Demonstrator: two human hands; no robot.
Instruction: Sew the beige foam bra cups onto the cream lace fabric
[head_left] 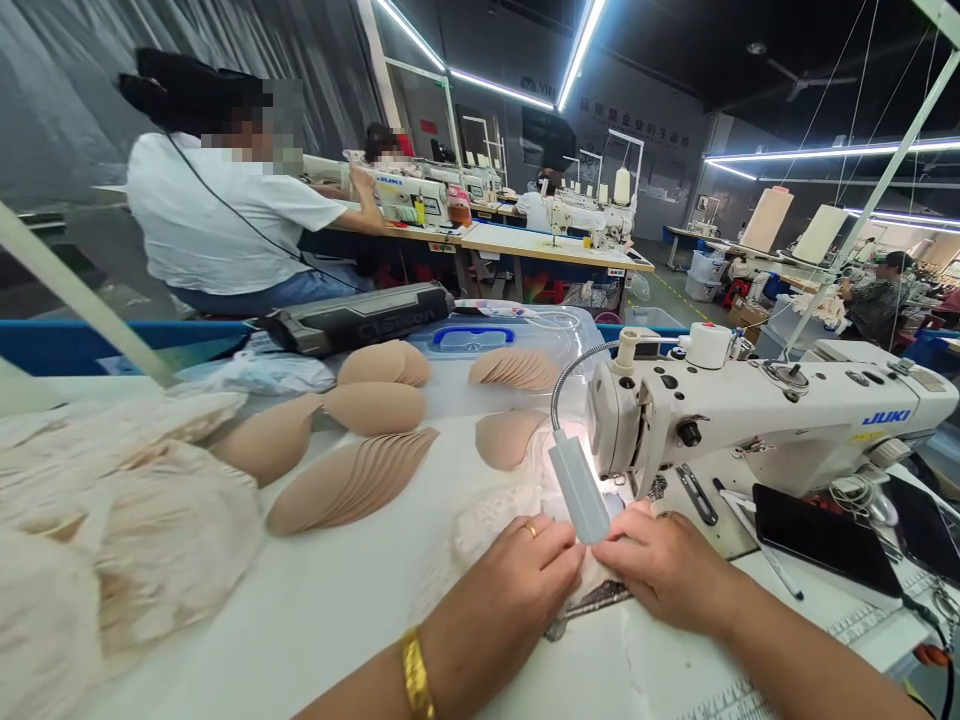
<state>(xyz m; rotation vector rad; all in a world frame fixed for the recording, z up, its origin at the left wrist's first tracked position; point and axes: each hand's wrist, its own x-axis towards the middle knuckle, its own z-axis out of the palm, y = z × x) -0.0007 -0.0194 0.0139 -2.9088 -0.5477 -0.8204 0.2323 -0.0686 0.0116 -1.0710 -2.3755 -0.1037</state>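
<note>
Under the head of the white sewing machine (750, 415) lies a cream lace piece (491, 515), lit by a small grey lamp (579, 490) on a bendable neck. My left hand (517, 575) grips the lace just left of the lamp, fingers pressed together. From the right, my right hand (667, 560) holds the same piece near the needle area with its fingers closed. The lamp hides some fingertips and the needle. One beige foam cup (510, 438) sits behind the lace.
Fanned beige cups (360, 485) and a heap of cream garments (157, 530) lie on the left. A lidded clear box (517, 335) stands behind. Right of the machine are a snipper (697, 495), a pen (780, 572) and a black phone (825, 540). A co-worker (225, 210) sews beyond.
</note>
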